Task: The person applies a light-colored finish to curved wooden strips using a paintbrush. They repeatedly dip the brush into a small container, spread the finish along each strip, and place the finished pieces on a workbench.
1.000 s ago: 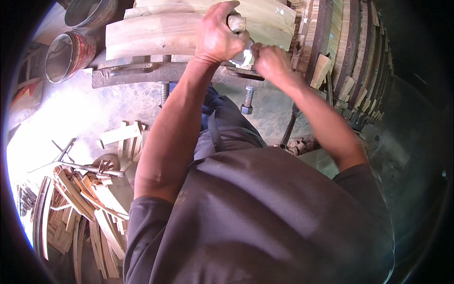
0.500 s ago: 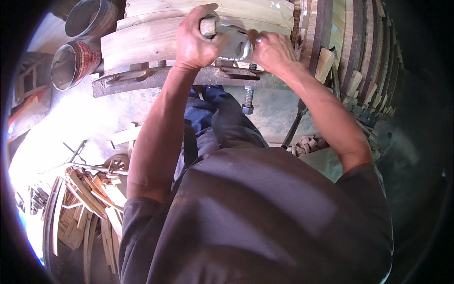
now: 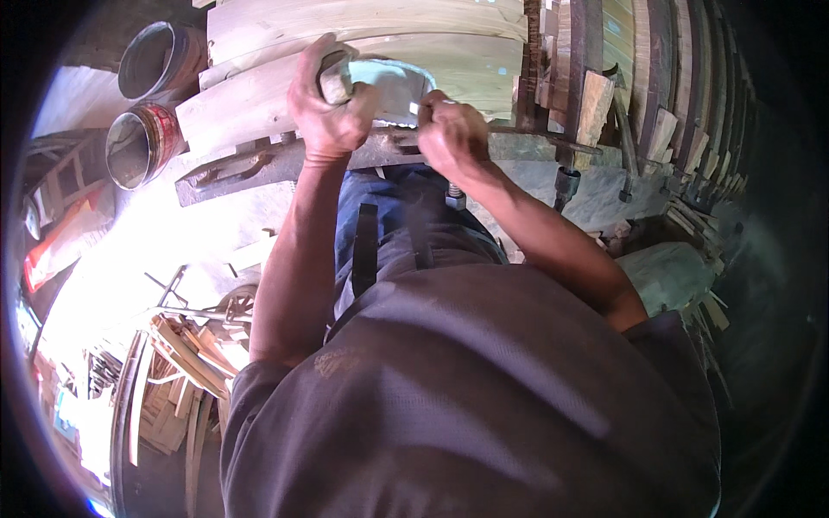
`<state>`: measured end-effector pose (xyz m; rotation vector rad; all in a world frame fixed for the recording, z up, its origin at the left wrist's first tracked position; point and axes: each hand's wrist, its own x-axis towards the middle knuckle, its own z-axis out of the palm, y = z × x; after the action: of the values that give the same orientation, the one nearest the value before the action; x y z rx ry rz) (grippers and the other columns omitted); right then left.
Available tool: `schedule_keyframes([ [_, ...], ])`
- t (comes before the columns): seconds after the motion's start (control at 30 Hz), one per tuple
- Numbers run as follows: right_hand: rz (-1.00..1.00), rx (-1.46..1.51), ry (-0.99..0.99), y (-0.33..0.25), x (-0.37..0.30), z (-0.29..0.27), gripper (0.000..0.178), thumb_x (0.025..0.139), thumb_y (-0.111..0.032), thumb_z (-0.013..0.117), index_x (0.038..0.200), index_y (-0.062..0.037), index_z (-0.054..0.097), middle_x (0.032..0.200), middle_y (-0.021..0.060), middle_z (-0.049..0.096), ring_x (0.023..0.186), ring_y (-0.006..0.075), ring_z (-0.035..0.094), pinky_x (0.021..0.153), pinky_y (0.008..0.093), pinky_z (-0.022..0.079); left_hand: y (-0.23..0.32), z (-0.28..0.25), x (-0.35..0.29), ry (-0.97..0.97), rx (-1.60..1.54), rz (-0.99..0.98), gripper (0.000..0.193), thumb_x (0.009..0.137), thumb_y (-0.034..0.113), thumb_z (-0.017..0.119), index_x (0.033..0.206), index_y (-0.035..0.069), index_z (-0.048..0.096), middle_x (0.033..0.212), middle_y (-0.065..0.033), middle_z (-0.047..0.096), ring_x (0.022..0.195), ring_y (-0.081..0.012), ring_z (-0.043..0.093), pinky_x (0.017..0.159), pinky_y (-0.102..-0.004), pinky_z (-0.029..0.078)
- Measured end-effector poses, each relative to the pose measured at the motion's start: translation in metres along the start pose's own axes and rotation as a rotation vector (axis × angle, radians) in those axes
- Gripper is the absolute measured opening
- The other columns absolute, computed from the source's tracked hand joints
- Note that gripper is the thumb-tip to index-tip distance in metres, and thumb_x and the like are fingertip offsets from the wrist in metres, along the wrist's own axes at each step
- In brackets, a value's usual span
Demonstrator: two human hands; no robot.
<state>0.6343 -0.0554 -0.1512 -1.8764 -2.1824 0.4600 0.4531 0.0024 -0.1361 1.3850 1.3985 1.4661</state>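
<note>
My left hand (image 3: 332,112) is wrapped around a stubby, pale, wood-like block (image 3: 335,78), its blunt end showing above the fingers. From behind that hand a thin whitish-grey sheet-like piece (image 3: 397,86) with a curved rim spreads to the right. My right hand (image 3: 453,134) is closed with its fingertips at the right rim of this piece; a tiny white bit shows there, but what the fingers pinch is hidden. Both hands are over pale wooden boards (image 3: 250,95) lying side by side, beside the near dark metal clamp bar (image 3: 237,173).
Two dirty buckets (image 3: 138,142) stand at the far left. To the right, many wooden strips and dark bars (image 3: 596,43) run in rows, with small wedges (image 3: 596,108) between them. A socket-ended tool (image 3: 566,183) hangs below the bar. Scrap wood (image 3: 177,380) is piled at the lower left.
Both hands have moved left and slightly nearer relative to the boards' right end. The sheet-like piece now shows a broader bright face. The whole view has shifted a little.
</note>
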Motion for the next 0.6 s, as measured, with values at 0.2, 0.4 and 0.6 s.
schedule_keyframes([
  [0.2, 0.098, 0.139, 0.042, -0.044, 0.015, 0.003, 0.014, 0.084, -0.015, 0.062, 0.082, -0.0015, 0.063, 0.066, 0.0182, 0.065, 0.06, 0.0371, 0.066, 0.056, 0.0462, 0.053, 0.002, -0.001, 0.001, -0.01, 0.031, 0.043, 0.056, 0.064, 0.009, 0.064, 0.118, -0.005, 0.056, 0.095, -0.0131, 0.069, 0.087, -0.0209, 0.066, 0.084, -0.0318, 0.052],
  [0.4, 0.477, 0.565, -0.26, -0.037, 0.041, 0.006, 0.028, 0.09, -0.023, 0.057, 0.1, 0.0008, 0.068, 0.089, 0.0225, 0.07, 0.074, 0.0313, 0.07, 0.076, 0.0407, 0.053, 0.008, -0.008, 0.006, -0.108, -0.014, -0.02, 0.057, 0.065, 0.005, 0.058, 0.121, -0.005, 0.054, 0.097, -0.0128, 0.07, 0.09, -0.0209, 0.066, 0.088, -0.0317, 0.051],
  [0.6, -0.037, 0.231, -0.113, -0.024, 0.044, -0.029, 0.023, 0.084, -0.012, 0.056, 0.103, -0.0059, 0.068, 0.089, 0.0167, 0.071, 0.079, 0.0362, 0.068, 0.069, 0.0455, 0.055, 0.013, -0.016, 0.014, -0.192, 0.054, -0.088, 0.053, 0.062, 0.004, 0.054, 0.114, -0.007, 0.059, 0.099, -0.0119, 0.07, 0.094, -0.0204, 0.065, 0.095, -0.0319, 0.047],
])
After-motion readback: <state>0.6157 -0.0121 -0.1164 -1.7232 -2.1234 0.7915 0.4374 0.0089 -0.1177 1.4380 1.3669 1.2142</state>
